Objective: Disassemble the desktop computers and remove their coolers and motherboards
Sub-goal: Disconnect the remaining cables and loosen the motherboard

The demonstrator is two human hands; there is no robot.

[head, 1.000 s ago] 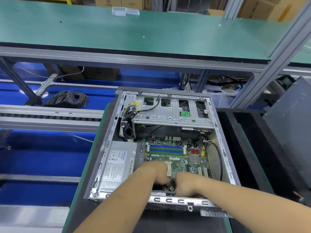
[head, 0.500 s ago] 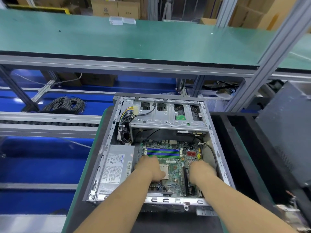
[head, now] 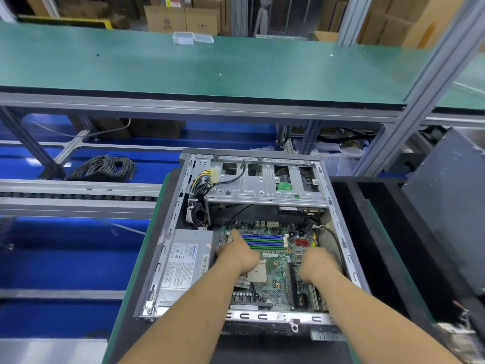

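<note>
Fingers (head: 234,236) touch motherboard (head: 275,269) (thumb extended).

The circuit board (head: 273,274) is coloured green, crossed by blue and green memory slots (head: 262,241) and marked by a red patch (head: 301,242). The computer case (head: 265,189) is seen in bare silver-grey metal. The power supply (head: 183,264) is grey with a white label. Yellow, black and red are shown in the wire bundle (head: 200,181). The table (head: 183,67) is covered in green.
</note>
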